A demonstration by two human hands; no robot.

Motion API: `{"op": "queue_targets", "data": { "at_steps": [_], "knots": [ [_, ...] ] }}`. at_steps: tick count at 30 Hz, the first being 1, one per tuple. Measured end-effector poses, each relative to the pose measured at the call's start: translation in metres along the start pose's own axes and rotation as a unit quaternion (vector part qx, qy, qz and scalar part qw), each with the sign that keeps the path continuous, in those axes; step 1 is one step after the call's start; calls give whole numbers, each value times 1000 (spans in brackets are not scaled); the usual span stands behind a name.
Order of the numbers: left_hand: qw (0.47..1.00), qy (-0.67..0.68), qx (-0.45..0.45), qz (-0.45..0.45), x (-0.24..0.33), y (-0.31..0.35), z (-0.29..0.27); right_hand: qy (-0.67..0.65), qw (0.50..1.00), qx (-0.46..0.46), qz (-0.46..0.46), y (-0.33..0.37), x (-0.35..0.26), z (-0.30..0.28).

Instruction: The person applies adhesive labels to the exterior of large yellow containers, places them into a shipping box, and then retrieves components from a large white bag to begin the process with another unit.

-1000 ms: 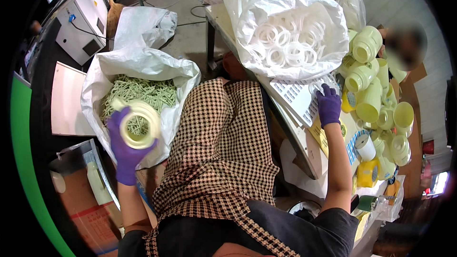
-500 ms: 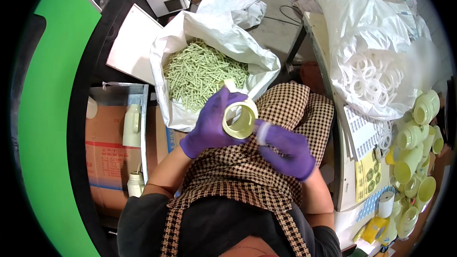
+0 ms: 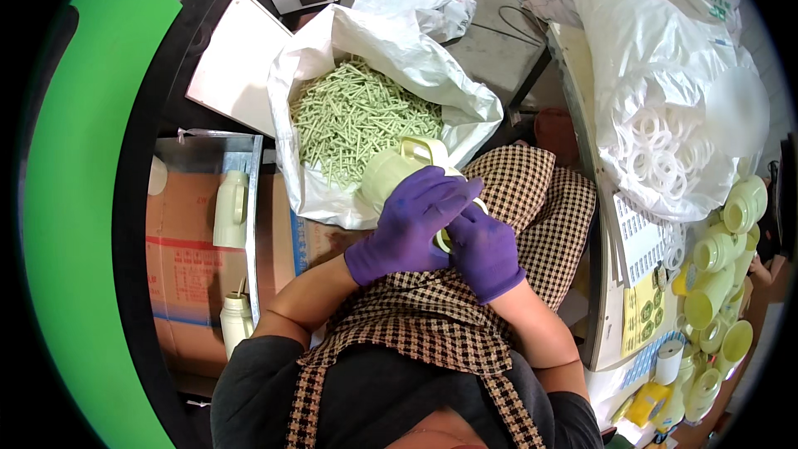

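Observation:
My left hand [image 3: 406,226], in a purple glove, is wrapped round a pale green jug body [image 3: 383,175] with a loop handle [image 3: 426,148]. The jug lies tilted above my lap, its mouth turned toward my right hand [image 3: 487,254]. That hand, gloved in purple too, is closed at the mouth, its fingers against the rim. A sliver of a white plastic ring [image 3: 480,205] shows at its fingertips; most of the ring and mouth is hidden behind the gloves.
Ahead stands a white sack [image 3: 287,91] of pale green screw-like rods [image 3: 357,112]. On the right-hand table [image 3: 611,316] are a clear bag of white rings [image 3: 661,150], paper sheets and several yellow-green jug parts [image 3: 706,303]. A crate [image 3: 253,233] at left holds jugs [image 3: 231,220].
My right hand has moved left to the jug's mouth with the white ring. The jug has turned, its mouth now toward the right hand and its handle showing at the top.

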State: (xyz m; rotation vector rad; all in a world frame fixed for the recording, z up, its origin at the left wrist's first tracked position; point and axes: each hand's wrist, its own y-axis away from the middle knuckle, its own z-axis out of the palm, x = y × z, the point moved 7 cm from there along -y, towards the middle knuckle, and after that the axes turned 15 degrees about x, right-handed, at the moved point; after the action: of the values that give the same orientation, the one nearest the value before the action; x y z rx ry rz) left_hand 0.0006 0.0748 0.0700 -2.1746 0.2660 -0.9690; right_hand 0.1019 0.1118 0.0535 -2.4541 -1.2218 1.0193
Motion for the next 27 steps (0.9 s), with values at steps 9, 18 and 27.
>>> {"op": "queue_targets", "data": {
  "at_steps": [9, 18, 27],
  "knots": [
    [985, -144, -91, 34, -1, 15, 19, -103, 993, -43, 32, 41, 3, 2],
    [914, -176, -121, 345, 68, 17, 44, -64, 950, 307, 3, 176, 68, -186],
    [799, -38, -300, 519, 70, 106, 122, 359, 722, 412, 424, 485, 172, -326]
  ]
}}
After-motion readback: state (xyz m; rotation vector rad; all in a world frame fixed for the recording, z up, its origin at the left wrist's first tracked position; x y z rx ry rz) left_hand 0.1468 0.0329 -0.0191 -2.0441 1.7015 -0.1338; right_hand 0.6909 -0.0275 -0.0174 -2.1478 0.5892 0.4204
